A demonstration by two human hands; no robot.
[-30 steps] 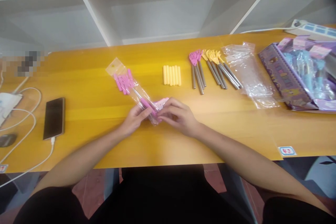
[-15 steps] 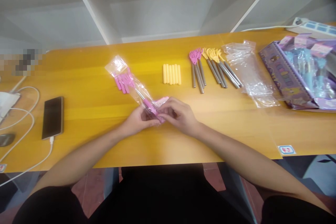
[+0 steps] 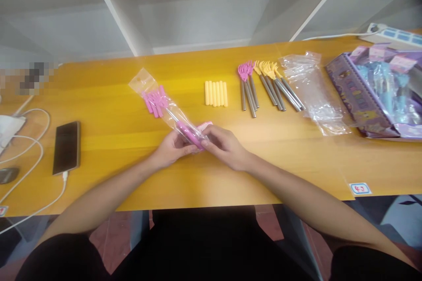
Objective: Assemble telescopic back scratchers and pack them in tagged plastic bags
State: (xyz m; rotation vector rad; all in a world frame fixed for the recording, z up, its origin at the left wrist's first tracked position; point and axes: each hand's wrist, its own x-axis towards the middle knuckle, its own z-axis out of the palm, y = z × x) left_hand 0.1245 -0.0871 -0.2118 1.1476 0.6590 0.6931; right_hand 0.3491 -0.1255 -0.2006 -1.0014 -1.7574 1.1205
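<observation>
A pink telescopic back scratcher lies slantwise inside a clear plastic bag, its claw end pointing away to the left. My left hand is closed around the bag from the left, near the handle's lower end. From the other side, my right hand pinches the bag's near end between thumb and fingers. Behind my right fingers shows part of a pale pink piece, mostly hidden. Beyond the bag's far half, several pink handle sleeves rest on the table, partly covered by it.
Yellow handle sleeves lie in a row. To their right are pink-clawed rods, yellow-clawed rods and flat clear bags. A purple display box holds wrapped blue items. A phone with a cable lies left.
The bag and back scratcher have shifted slightly up and left, and more of the pink handle shows. My right fingers have moved a little along the bag's near end.
</observation>
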